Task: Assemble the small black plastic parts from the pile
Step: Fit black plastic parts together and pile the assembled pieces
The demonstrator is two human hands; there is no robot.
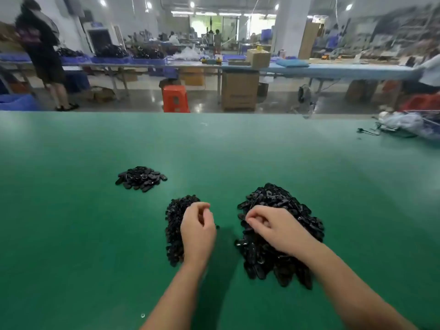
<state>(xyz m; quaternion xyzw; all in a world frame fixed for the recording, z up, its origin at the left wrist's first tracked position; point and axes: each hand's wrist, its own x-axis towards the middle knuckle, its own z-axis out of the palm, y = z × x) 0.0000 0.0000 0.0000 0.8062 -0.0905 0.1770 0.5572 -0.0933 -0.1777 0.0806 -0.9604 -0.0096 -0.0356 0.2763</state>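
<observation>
Both my hands at the two nearest piles of black parts

My left hand [197,228] curls over the smaller pile [175,231]; my right hand [273,228] curls into the larger pile [281,248]; whether either grips a part, I cannot tell. Farther up the green table [71,234], a third pile [141,178] lies apart.

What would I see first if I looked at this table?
You would see the bright green table with three heaps of small black plastic parts. The biggest heap lies under the right hand, a smaller heap sits beside the left hand, and the smallest heap lies farther back on the left. Both hands have curled fingers; whether they hold parts is unclear.
</observation>
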